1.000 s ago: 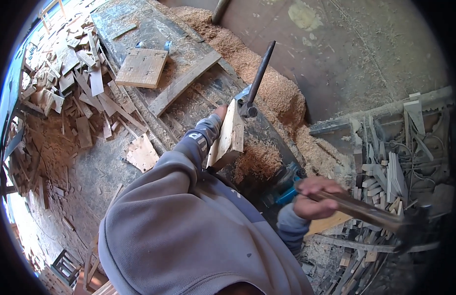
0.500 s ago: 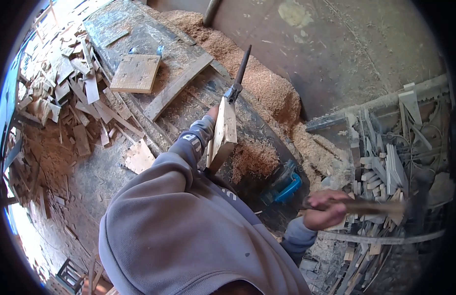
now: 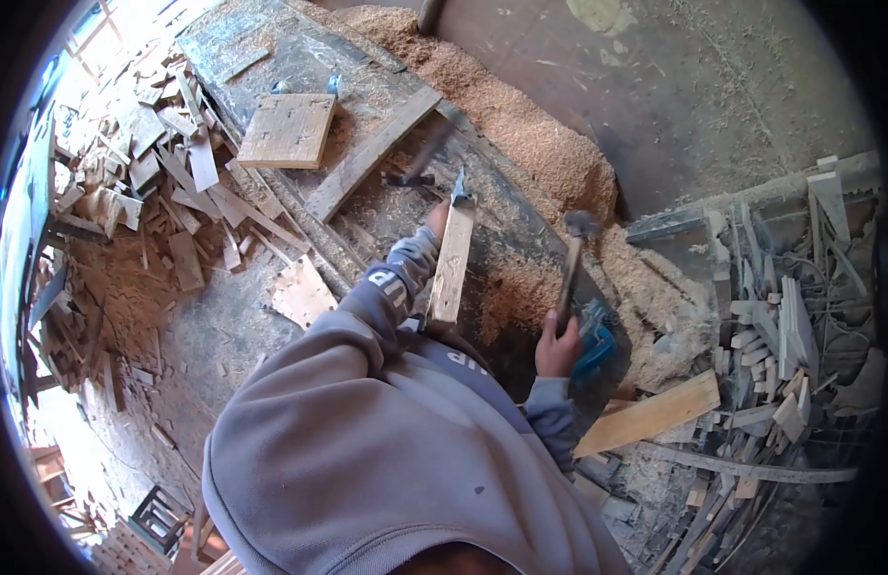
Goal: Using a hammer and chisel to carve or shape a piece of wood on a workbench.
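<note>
My left hand (image 3: 435, 220), partly hidden, grips a pale wooden block (image 3: 450, 264) standing along the bench, with a small bluish metal piece (image 3: 461, 196) at its far end. A dark bar tool (image 3: 415, 176), blurred, is just left of that metal piece. My right hand (image 3: 560, 352) is closed around the handle of a hammer (image 3: 575, 254), whose head is raised beside the block. A blue power tool (image 3: 597, 347) sits just right of my right hand.
The dusty bench (image 3: 223, 43) holds a square board (image 3: 286, 129) and a long plank (image 3: 367, 158). A sawdust heap (image 3: 559, 163) runs along its far side. Scrap wood (image 3: 147, 172) piles at left; offcuts (image 3: 779, 335) and a yellowish board (image 3: 655, 412) lie at right.
The hammer has swung from low at the right to upright beside the block, with my right hand moved up-left. The dark bar has left the block's end and moved left, blurred.
</note>
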`<act>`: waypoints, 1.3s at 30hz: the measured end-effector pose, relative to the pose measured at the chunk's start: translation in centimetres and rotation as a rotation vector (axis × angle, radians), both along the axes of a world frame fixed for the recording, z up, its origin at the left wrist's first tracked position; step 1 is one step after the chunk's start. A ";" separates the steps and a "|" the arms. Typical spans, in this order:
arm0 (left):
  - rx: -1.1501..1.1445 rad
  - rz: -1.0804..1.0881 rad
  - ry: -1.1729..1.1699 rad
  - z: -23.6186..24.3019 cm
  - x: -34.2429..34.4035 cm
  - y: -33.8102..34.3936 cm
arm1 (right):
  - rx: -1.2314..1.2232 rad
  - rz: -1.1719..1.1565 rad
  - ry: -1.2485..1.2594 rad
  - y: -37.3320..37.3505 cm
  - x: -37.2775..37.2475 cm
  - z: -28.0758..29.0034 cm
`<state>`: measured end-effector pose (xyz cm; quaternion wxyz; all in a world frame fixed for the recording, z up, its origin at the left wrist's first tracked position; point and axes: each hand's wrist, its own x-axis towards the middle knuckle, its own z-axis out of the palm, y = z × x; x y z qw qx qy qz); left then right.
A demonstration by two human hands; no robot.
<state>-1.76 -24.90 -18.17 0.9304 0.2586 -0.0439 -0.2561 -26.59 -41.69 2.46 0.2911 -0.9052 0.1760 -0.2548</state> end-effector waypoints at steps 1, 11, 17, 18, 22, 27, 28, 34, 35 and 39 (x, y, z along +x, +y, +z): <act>0.587 0.308 -0.376 -2.8 -0.1 1.5 | -0.017 0.020 0.141 -0.1 0.7 -2.3; 0.018 -0.089 -0.195 -0.1 -2.9 0.9 | -0.279 -0.018 0.461 -2.6 2.7 -10.4; 0.322 0.093 -0.277 0.8 -6.8 1.9 | 0.065 0.515 0.119 2.4 17.6 -5.4; 0.324 0.111 -0.265 3.0 -7.7 4.1 | 0.044 0.661 0.130 4.4 19.8 -5.3; -0.333 0.131 0.187 2.4 -11.3 10.6 | -0.094 1.293 0.161 17.6 24.0 -6.8; 0.102 0.541 -0.032 -9.0 -14.7 14.4 | -0.653 1.456 0.016 26.8 21.0 -11.8; 0.442 0.769 0.014 -13.1 -16.3 17.2 | -0.698 1.400 0.026 28.6 19.5 -11.1; 0.429 0.693 0.173 -3.9 -14.9 16.1 | -0.594 1.266 0.014 20.9 22.0 -13.3; 0.679 0.717 0.024 -4.0 -14.1 16.0 | -0.286 1.138 0.057 18.9 22.6 -13.0; 0.892 0.652 -0.232 -2.0 -8.4 11.9 | 1.081 0.749 0.133 11.6 21.4 -5.4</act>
